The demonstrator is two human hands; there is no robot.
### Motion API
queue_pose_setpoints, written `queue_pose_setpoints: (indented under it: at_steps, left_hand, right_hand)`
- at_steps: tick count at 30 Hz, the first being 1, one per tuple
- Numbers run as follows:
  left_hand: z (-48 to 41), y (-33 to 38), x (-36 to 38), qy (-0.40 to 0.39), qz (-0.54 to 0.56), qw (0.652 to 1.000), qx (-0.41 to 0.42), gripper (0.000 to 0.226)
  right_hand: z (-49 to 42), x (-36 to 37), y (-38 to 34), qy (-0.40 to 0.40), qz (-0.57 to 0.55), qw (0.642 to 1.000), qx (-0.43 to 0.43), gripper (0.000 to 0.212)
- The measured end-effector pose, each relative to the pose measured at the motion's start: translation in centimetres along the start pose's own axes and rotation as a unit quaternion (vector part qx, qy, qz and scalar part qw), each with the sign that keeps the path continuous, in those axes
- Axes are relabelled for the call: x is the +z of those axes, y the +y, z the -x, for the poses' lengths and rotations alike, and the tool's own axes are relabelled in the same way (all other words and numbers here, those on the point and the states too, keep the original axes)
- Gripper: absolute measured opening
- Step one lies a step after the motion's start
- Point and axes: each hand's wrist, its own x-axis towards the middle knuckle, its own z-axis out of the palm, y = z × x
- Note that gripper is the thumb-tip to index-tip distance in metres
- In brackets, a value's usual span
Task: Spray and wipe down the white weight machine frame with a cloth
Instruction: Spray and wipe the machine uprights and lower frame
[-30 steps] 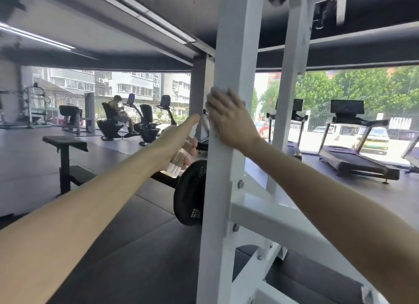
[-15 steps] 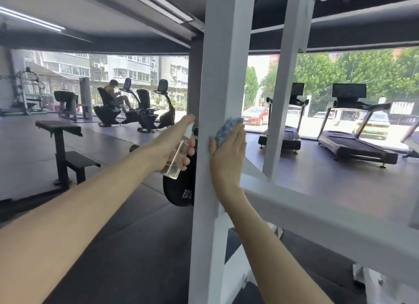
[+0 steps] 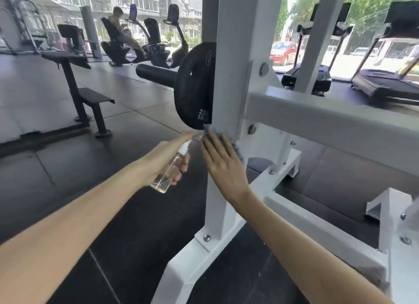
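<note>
Wiping now far down the post (image 3: 229,77), nearly finished there: cloth (image 3: 206,128) under flat right hand (image 3: 223,161), bottle (image 3: 165,179) gripped in left hand (image 3: 158,161).

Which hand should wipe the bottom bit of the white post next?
Right. The right hand lies flat on the blue cloth, pressing it against the white post, so it can probably just slide down. The left hand is beside the post, gripping the spray bottle.
</note>
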Motion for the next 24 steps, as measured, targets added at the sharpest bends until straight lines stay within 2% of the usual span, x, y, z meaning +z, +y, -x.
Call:
queue_pose_setpoints:
  at_steps: [6, 9, 13, 15, 17, 19, 20, 24]
  left_hand:
    - [-2.4, -11.1, 2.8, -0.003, -0.028, 0.996, -0.088, 0.059]
    - [-3.5, -15.7, 4.4, -0.006, -0.068, 0.99, -0.122, 0.057]
    - [-4.2, -20.2, 6.4, 0.035, -0.121, 0.987, -0.104, 0.053]
    - [-4.4, -21.6, 7.2, 0.053, -0.138, 0.984, -0.1, 0.051]
    - [-4.5, -22.7, 7.6, 0.012, -0.085, 0.987, -0.136, 0.049]
    - [-4.5, -23.5, 7.6, -0.031, -0.052, 0.986, -0.157, 0.051]
    - [-4.6, -23.8, 7.5, -0.022, -0.056, 0.988, -0.145, 0.051]
    - [-4.2, -25.6, 6.3, 0.106, -0.027, 0.99, -0.091, 0.053]
  right_hand:
    - [8.3, 3.9, -3.7, -0.077, 0.025, 0.991, -0.11, 0.052]
    - [9.8, 4.9, -4.9, -0.084, 0.02, 0.987, -0.137, 0.055]
    - [11.3, 5.5, -5.7, -0.078, 0.011, 0.986, -0.146, 0.064]
    - [12.3, 6.5, -6.0, -0.077, 0.024, 0.983, -0.164, 0.055]
    - [13.1, 7.2, -6.3, -0.079, 0.022, 0.98, -0.179, 0.046]
    - [13.4, 7.5, -6.6, -0.088, 0.013, 0.98, -0.177, 0.046]
    - [13.2, 7.4, -6.6, -0.098, 0.009, 0.98, -0.173, 0.046]
    - [13.2, 7.5, -7.7, -0.114, -0.048, 0.983, -0.137, 0.044]
